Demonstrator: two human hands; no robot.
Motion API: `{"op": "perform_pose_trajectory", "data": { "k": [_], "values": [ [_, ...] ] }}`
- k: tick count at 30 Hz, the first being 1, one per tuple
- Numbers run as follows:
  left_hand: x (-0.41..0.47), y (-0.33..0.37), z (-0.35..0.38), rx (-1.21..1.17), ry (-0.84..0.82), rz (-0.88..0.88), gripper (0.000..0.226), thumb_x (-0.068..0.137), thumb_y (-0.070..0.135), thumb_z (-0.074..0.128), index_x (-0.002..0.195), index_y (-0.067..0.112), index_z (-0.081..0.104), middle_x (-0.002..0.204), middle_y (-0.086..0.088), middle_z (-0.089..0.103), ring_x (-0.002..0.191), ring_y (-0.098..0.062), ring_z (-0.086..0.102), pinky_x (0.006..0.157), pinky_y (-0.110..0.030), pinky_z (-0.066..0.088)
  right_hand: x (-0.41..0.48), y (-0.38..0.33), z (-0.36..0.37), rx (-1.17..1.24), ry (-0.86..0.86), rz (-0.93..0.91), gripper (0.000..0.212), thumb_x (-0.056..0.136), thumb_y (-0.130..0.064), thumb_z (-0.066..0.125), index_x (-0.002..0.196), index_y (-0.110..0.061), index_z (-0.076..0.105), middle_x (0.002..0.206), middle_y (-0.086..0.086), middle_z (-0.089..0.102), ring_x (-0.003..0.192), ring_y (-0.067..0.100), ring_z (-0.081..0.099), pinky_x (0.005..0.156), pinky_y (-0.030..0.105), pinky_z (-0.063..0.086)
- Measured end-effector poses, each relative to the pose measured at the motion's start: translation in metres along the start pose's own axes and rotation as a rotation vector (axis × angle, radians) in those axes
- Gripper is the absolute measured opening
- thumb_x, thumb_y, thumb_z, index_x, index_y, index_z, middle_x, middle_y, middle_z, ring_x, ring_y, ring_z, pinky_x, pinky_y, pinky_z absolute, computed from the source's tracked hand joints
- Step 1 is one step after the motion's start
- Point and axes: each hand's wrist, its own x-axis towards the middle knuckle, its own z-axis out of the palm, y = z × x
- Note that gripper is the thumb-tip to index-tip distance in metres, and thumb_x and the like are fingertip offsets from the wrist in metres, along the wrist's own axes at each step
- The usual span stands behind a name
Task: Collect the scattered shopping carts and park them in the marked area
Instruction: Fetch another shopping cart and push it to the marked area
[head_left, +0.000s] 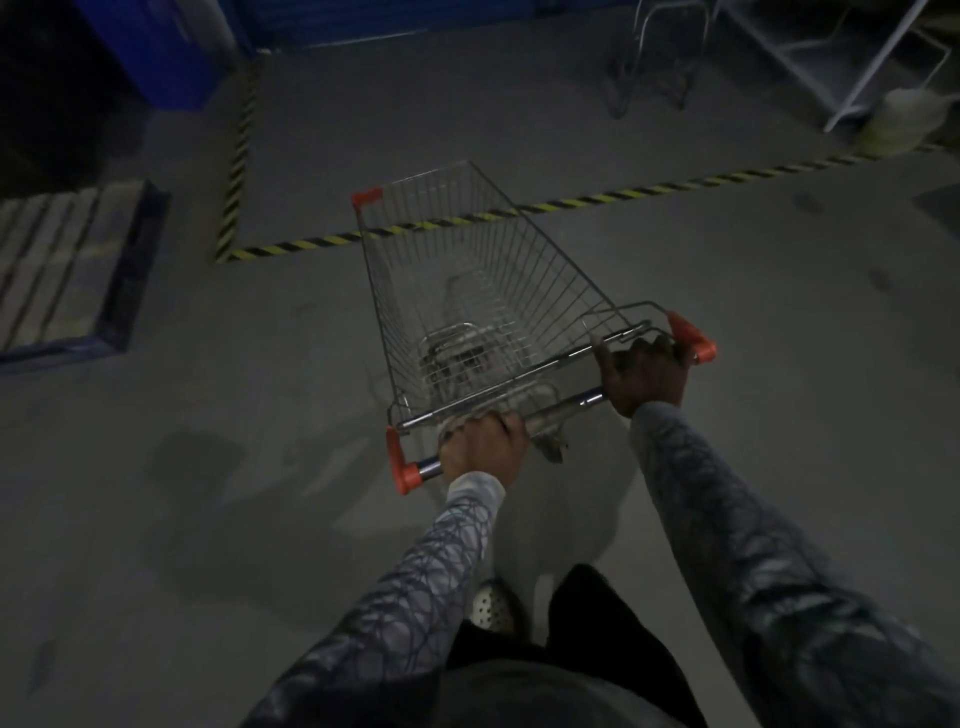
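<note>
Hands are gripping: left hand and right hand curling around wire shopping cart's tubular handle, mid-frame, near striped floor tape.

We see a shopping cart of thin metal wire, faintly glossy; its handle bar is polished metal with smooth orange plastic end caps. We note a matt concrete floor and patterned cloth sleeves

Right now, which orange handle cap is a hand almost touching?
The right cap: the right hand grips beside it; bare bar separates the left hand from the left cap.
</note>
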Motion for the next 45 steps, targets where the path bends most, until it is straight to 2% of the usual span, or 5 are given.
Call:
{"op": "perform_pose_trajectory", "data": {
  "k": [8, 20, 28, 35, 45],
  "values": [
    [0.161, 0.031, 0.032, 0.245, -0.059, 0.23, 0.039, 0.083, 0.028, 0.03, 0.077, 0.016, 0.067, 0.053, -0.003, 0.06, 0.042, -0.024, 0.059, 0.048, -0.025, 0.037, 0.205, -0.029, 0.036, -0.07, -0.03, -0.084, 0.071, 0.093, -0.058, 0.021, 0.087, -0.02, 0.08, 0.086, 0.002, 0.075, 0.11, 0.034, 0.056, 0.112, 0.052, 0.024],
    [0.443, 0.076, 0.044, -0.033, -0.005, 0.048, 0.036, 0.094, 0.039, 0.039, 0.077, 0.017, 0.063, 0.064, -0.006, 0.067, 0.054, -0.029, 0.065, 0.053, -0.029, 0.034, 0.518, -0.126, 0.059, -0.105, -0.264, -0.183, 0.059, 0.09, -0.049, 0.023, 0.105, -0.025, 0.075, 0.109, -0.001, 0.071, 0.125, 0.034, 0.043, 0.112, 0.049, 0.025],
    [0.623, 0.033, 0.061, 0.003, 0.076, 0.034, 0.031, 0.09, 0.04, 0.044, 0.072, 0.019, 0.058, 0.06, -0.004, 0.063, 0.049, -0.028, 0.06, 0.052, -0.029, 0.038, 0.663, -0.224, 0.091, 0.014, -0.086, -0.182, 0.065, 0.082, -0.046, 0.022, 0.085, -0.013, 0.077, 0.095, 0.008, 0.074, 0.116, 0.036, 0.053, 0.111, 0.053, 0.028],
    [0.773, -0.013, 0.05, -0.024, 0.118, 0.178, 0.021, 0.074, 0.029, 0.077, 0.069, 0.014, 0.063, 0.06, -0.008, 0.062, 0.048, -0.03, 0.06, 0.056, -0.038, 0.053, 0.782, -0.324, 0.093, -0.033, -0.175, -0.129, 0.069, 0.071, -0.054, 0.022, 0.1, -0.02, 0.075, 0.123, 0.015, 0.06, 0.126, 0.037, 0.042, 0.113, 0.052, 0.016],
    [0.974, -0.135, 0.048, -0.049, 0.069, 0.196, 0.039, 0.095, 0.047, 0.042, 0.09, 0.017, 0.065, 0.073, -0.009, 0.069, 0.062, -0.034, 0.065, 0.058, -0.033, 0.045, 0.912, -0.479, 0.134, 0.057, -0.201, -0.003, 0.068, 0.063, -0.056, 0.023, 0.089, -0.015, 0.07, 0.105, 0.017, 0.059, 0.121, 0.042, 0.047, 0.112, 0.06, 0.019]
  ]
}}
